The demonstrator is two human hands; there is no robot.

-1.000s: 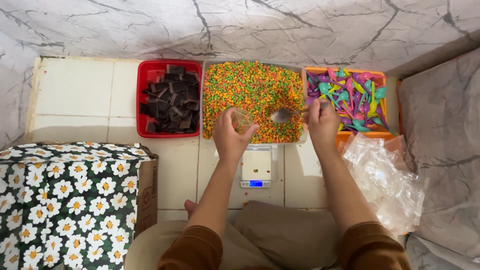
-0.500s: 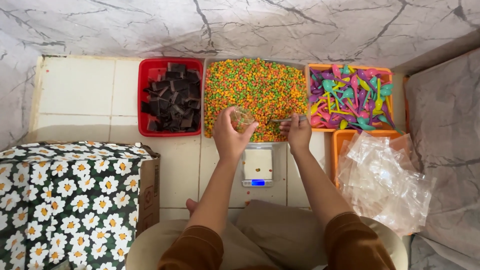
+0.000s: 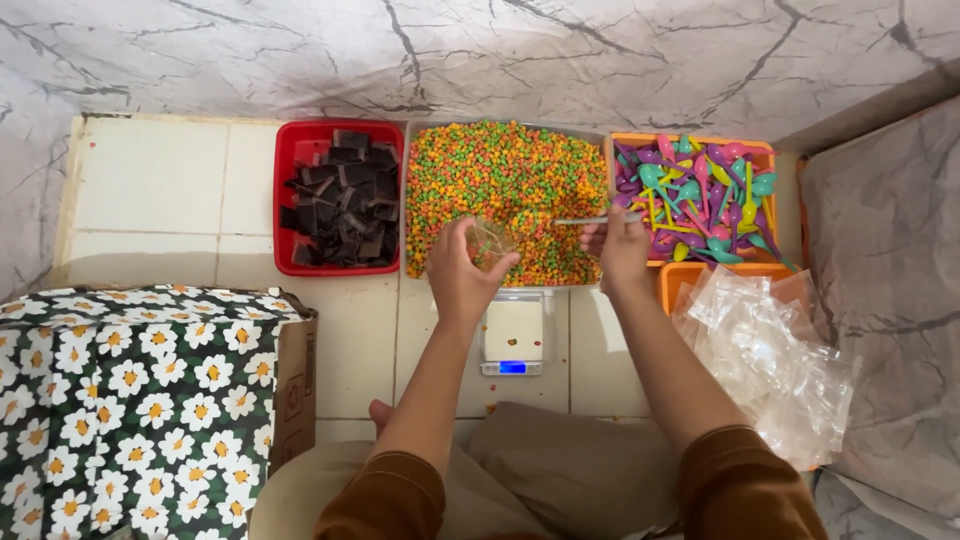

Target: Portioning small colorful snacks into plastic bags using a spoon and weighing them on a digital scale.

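Small clear plastic bag (image 3: 490, 243), pinched open in the left hand (image 3: 462, 275), over the near edge of a tray of orange, green and yellow pellets (image 3: 505, 195). Metal spoon (image 3: 590, 219), gripped between thumb and fingers of the right hand (image 3: 620, 250), lying level above the pellets just right of the bag, not touching it. Directly below both hands, on the pale tiled floor (image 3: 150, 190), a small digital scale (image 3: 512, 335) with a lit blue display. Left of the pellets, a red tray (image 3: 286, 150) of dark brown square pieces (image 3: 340, 200). Right of the pellets, an orange tray (image 3: 762, 152) heaped with small plastic spoons (image 3: 700, 195) in purple, teal, yellow and pink. Nearer on the right, a loose pile of empty clear bags (image 3: 770, 360), partly over a second orange container (image 3: 672, 285). Bottom left, a box covered in black cloth printed with white daisies (image 3: 130, 400). Brown sleeves on both forearms. Marbled grey wall (image 3: 480, 50) behind the 3 trays.
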